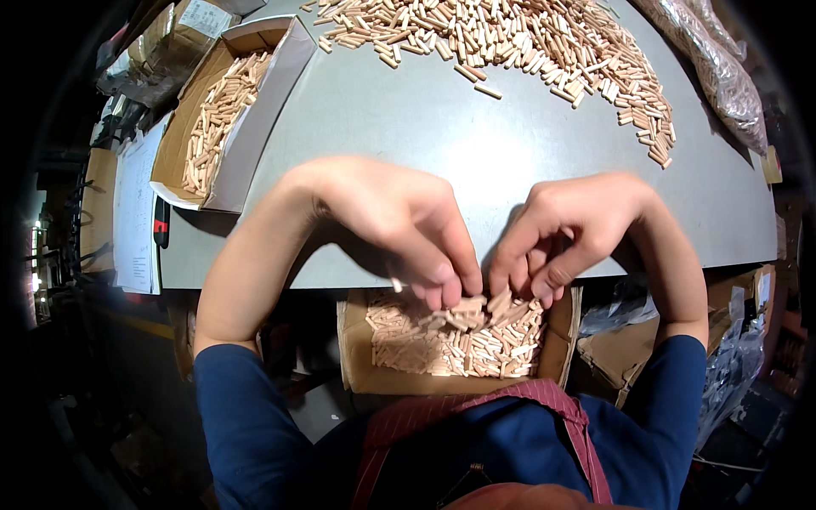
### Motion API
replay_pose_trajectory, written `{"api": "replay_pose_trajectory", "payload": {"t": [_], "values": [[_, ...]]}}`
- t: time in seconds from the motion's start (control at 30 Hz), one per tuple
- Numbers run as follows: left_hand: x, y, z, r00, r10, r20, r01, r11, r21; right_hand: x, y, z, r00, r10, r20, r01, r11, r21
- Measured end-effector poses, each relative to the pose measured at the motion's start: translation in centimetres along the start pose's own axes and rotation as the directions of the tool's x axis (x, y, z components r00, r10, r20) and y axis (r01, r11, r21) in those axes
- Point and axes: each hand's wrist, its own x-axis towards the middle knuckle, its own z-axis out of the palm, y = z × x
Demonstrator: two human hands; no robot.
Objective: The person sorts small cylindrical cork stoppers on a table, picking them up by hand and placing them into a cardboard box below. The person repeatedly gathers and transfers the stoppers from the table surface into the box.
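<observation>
My left hand (399, 225) and my right hand (565, 229) meet at the near edge of the grey table (408, 127), fingers curled downward. Between their fingertips they pinch a small bunch of short wooden dowel pins (478, 308). The bunch hangs right over an open cardboard box (355, 340) on my lap, which holds several rows of the same pins (450, 344). A large loose heap of dowel pins (527, 38) is spread over the far side of the table.
A second cardboard box (255, 110) with pins lying in it sits at the table's left edge. White paper sheets (136, 212) lie left of it. A clear plastic bag (714, 68) lies at the far right. More cardboard (620, 353) stands under the table at right.
</observation>
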Motion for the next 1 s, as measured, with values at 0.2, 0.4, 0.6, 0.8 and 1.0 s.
{"api": "replay_pose_trajectory", "payload": {"t": [0.2,0.4,0.6,0.8,1.0], "values": [[0.8,-2.2,-4.4,0.516,0.58,-0.63,-0.524,0.796,0.303,-0.8,1.6,-1.7,0.49,-0.167,-0.856,0.241,0.969,-0.051],[-1.5,-3.7,-8.8,-0.128,0.745,-0.655,0.223,0.665,0.713,-3.0,4.6,-6.8,-0.016,-0.605,-0.796,-0.1,0.793,-0.6],[0.2,-6.0,-11.9,0.11,0.865,-0.49,0.534,0.365,0.763,-1.8,6.5,-8.3,0.182,-0.646,-0.742,-0.472,0.604,-0.642],[1.1,-5.3,-9.9,0.249,0.832,-0.496,0.588,0.277,0.76,-0.9,6.0,-7.7,0.329,-0.652,-0.683,-0.601,0.414,-0.684],[2.2,-5.0,-7.7,0.252,0.84,-0.48,0.578,0.267,0.771,-0.2,4.9,-6.3,0.41,-0.648,-0.642,-0.575,0.363,-0.734]]}}
